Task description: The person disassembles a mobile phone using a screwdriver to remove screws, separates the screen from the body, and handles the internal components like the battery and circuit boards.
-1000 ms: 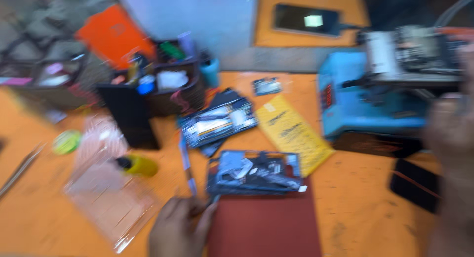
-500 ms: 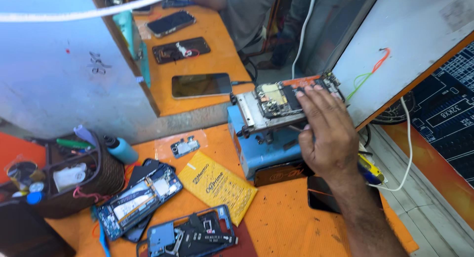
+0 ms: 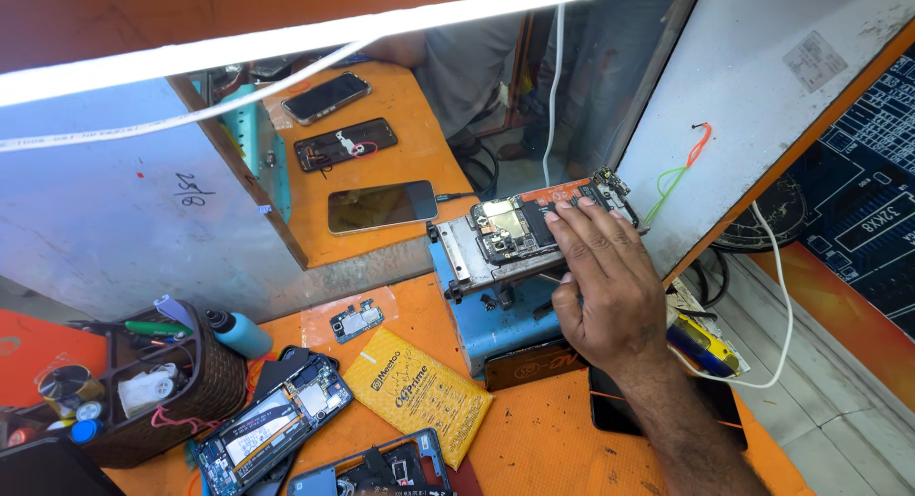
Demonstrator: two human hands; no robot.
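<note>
Single head-worn view: looks steeply down and forward onto the orange workbench, at arm's reach. Landmark: blue heating machine, just right of frame centre; right hand over it; partition beyond. No second view.

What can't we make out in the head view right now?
- Left hand: not in view at all.
- Phone board on the blue machine: its right part is under the right hand.
- Black phone: mostly hidden by the forearm.
- Opened phone: cut off by the bottom edge.
- Basket contents: too small to tell.
</note>
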